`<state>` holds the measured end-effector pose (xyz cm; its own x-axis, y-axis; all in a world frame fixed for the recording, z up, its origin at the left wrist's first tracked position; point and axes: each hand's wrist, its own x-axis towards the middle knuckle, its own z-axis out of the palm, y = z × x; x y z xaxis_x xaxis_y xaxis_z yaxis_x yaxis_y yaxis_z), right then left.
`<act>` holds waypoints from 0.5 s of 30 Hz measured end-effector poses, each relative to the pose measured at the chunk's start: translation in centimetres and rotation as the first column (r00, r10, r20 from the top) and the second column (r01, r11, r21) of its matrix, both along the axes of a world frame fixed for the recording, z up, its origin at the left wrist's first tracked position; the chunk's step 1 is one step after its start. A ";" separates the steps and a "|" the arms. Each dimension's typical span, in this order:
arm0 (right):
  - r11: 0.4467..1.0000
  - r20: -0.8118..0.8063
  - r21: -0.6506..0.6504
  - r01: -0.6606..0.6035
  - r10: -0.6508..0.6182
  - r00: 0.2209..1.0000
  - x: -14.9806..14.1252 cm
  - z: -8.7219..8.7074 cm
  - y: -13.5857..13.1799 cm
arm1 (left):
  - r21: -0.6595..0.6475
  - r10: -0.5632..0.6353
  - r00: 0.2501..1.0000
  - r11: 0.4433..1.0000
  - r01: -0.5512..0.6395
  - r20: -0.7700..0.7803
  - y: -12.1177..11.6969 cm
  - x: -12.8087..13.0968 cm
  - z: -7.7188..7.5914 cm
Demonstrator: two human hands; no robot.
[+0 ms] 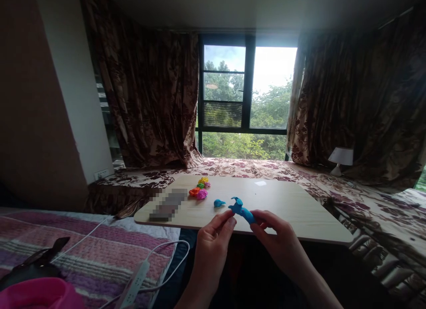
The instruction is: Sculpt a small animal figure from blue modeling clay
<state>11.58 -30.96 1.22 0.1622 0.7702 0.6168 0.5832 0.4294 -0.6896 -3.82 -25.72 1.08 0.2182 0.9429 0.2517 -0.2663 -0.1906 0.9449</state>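
A blue modelling clay figure [245, 213] with thin curled bits at its top is held up over the near edge of the table. My right hand [276, 231] pinches its lower right end between thumb and fingers. At its left tip, the thumb and fingertips of my left hand [216, 235] are closed on a small piece of the same clay. Just behind, a separate blue clay lump [218, 203] with a pointed end lies on the tabletop.
Several clay lumps, among them yellow [203, 180], orange [194, 192] and pink [202, 194], lie on the pale table [286, 202]. A blurred flat object [169, 204] is at its left. A power strip [135, 282] with a white cable lies on the striped bedding [100, 242].
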 end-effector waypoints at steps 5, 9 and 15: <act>0.999 0.048 0.032 0.030 -0.031 0.998 0.0 -0.5 0.4 | -0.067 -0.056 0.997 0.996 0.060 0.056 0.1 0.6 -0.2; 0.998 0.093 0.037 0.042 -0.046 0.995 -0.3 -0.9 0.7 | -0.114 -0.039 0.993 0.992 0.052 0.110 0.0 1.0 0.2; 0.995 0.187 0.030 0.090 -0.095 0.978 -1.2 -1.5 0.9 | -0.264 0.008 0.958 0.962 0.071 0.288 0.3 2.0 -1.2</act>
<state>10.38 -30.08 -0.31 0.1113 0.7435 0.6594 0.7397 0.3812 -0.5546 -1.84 -25.40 -0.14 0.2056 0.9776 0.0460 -0.5322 0.0723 0.8435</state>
